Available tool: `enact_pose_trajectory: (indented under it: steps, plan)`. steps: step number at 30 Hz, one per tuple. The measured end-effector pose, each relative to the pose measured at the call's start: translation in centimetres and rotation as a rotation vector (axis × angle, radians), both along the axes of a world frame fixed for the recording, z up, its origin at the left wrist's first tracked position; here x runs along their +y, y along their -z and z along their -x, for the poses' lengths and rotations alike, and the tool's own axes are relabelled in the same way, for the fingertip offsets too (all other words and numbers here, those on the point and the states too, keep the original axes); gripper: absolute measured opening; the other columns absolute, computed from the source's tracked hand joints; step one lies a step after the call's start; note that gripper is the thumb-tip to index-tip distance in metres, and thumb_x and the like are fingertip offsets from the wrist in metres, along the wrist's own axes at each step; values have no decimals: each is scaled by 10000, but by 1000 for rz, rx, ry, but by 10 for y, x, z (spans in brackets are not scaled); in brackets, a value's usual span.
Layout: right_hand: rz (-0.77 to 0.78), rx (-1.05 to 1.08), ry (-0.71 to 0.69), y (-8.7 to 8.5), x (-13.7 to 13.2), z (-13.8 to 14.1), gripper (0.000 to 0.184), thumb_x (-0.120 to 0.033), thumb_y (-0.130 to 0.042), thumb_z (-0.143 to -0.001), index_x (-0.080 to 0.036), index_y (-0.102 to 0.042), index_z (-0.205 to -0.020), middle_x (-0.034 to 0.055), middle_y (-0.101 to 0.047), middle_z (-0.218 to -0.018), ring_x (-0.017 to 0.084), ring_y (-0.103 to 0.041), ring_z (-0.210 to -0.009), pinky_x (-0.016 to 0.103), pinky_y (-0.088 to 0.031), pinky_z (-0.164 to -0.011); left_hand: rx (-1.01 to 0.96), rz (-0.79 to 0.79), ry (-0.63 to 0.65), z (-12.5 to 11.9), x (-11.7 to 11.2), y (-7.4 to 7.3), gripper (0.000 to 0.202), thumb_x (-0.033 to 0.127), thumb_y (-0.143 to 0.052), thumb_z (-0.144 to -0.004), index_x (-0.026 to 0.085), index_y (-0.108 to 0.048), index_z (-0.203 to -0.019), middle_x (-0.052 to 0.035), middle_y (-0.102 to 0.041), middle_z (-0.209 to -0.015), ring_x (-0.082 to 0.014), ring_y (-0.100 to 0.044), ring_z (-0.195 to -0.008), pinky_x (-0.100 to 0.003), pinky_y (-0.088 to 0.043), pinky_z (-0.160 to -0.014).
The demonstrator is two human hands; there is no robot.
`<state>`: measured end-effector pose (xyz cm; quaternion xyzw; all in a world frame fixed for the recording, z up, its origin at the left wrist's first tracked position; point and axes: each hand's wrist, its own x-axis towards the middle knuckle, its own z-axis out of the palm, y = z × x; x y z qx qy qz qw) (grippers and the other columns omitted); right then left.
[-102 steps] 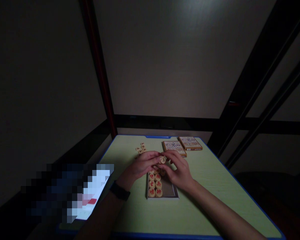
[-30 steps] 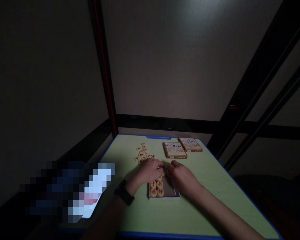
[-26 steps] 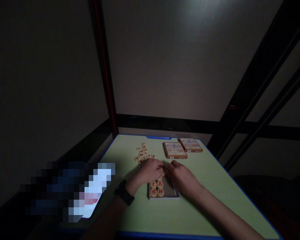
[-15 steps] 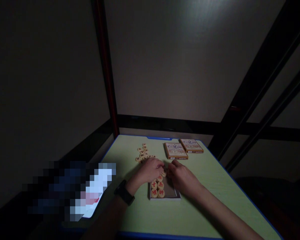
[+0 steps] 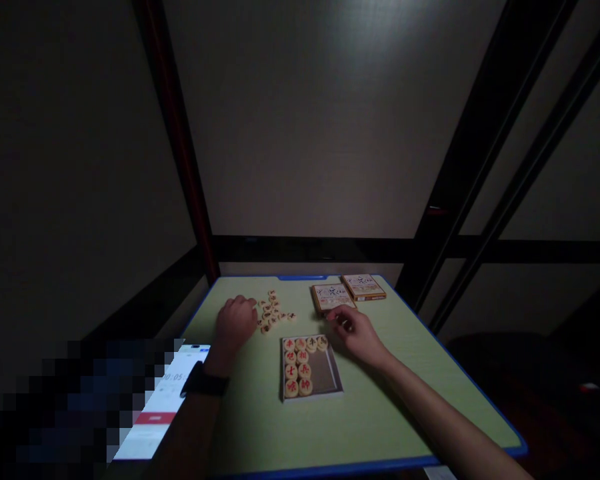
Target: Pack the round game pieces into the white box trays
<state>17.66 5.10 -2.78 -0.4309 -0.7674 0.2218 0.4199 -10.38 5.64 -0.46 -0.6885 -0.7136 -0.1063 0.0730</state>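
An open shallow box (image 5: 325,373) lies on the table with round xiangqi pieces (image 5: 304,371) in it. Red-marked ones fill two columns on its left, and two dark-marked ones sit at the far right corner. Left of the loose xiangqi pieces (image 5: 275,308), my left hand (image 5: 235,323) is palm down, fingers loosely bent and apart, with its fingertips partly hidden. Beyond the box's right far corner hovers my right hand (image 5: 355,330), close to a closed game box. Its thumb and fingers are curved with a gap between them, and I see nothing held.
Two closed game boxes (image 5: 334,295) (image 5: 364,287) lie side by side at the far right of the green table (image 5: 390,413). A lit phone (image 5: 153,407) is at the left, beside my watch-wearing wrist. Walls stand behind and to the left.
Both hands have moved off the box, my left toward the left side of the loose pieces, my right slightly away. The far row of pieces in the box is now uncovered. The view has shifted.
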Motion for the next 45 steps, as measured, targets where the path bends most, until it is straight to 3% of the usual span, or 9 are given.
enact_pose_trajectory:
  steps: [3, 10, 17, 27, 34, 40, 45]
  plan:
    - [-6, 71, 49, 10, 5, 2, 127, -163, -513, -762, -194, -621, -821, 30, -694, -792, 159, -582, -659, 266, -451, -632, -7, 101, 18, 1, 0, 6, 346, 224, -422, -927, 168, -680, -1150, -124, -678, -1103, -245, -626, -1036, -332, -462, -915]
    - [-25, 31, 61, 19, 2, 6, 130, -187, -509, -786, -194, -634, -822, 44, -706, -789, 169, -596, -647, 277, -459, -623, -26, 129, 45, -7, -1, 10, 315, 250, -420, -956, 169, -674, -1123, -113, -672, -1103, -218, -631, -1038, -302, -458, -899]
    - [-27, -17, 50, 20, -1, 8, 133, -151, -523, -772, -197, -637, -822, 31, -698, -771, 172, -609, -662, 269, -451, -618, -31, 154, 74, -7, 1, 9, 350, 212, -350, -969, 160, -693, -1017, -118, -683, -1053, -214, -637, -988, -301, -461, -848]
    - [-40, -34, 31, 17, -5, 9, 141, -135, -525, -764, -196, -640, -817, 30, -687, -762, 174, -611, -677, 266, -449, -620, -227, 86, 176, -4, 15, 23, 291, 158, -450, -915, 181, -720, -1021, -80, -727, -1053, -184, -637, -1019, -261, -436, -921]
    - [-53, -50, 26, 15, -7, 9, 142, -140, -519, -766, -196, -638, -820, 30, -681, -755, 180, -609, -681, 275, -452, -631, -392, 104, 146, -4, 17, 21, 308, 83, -464, -869, 165, -732, -996, -62, -744, -1009, -150, -666, -869, -227, -474, -808]
    - [-57, -54, 24, 16, -6, 9, 140, -148, -521, -768, -193, -645, -816, 35, -684, -761, 187, -615, -700, 284, -457, -648, -398, 84, 111, -4, 14, 17, 298, 65, -477, -836, 169, -727, -960, -35, -739, -877, -140, -661, -794, -219, -469, -746]
    - [-48, -64, 32, 16, -6, 9, 150, -139, -517, -768, -199, -648, -808, 33, -685, -759, 182, -612, -681, 283, -460, -638, -359, 83, 112, -4, 12, 13, 110, 186, -589, -805, 180, -698, -817, -14, -712, -786, -145, -639, -747, -231, -454, -723]
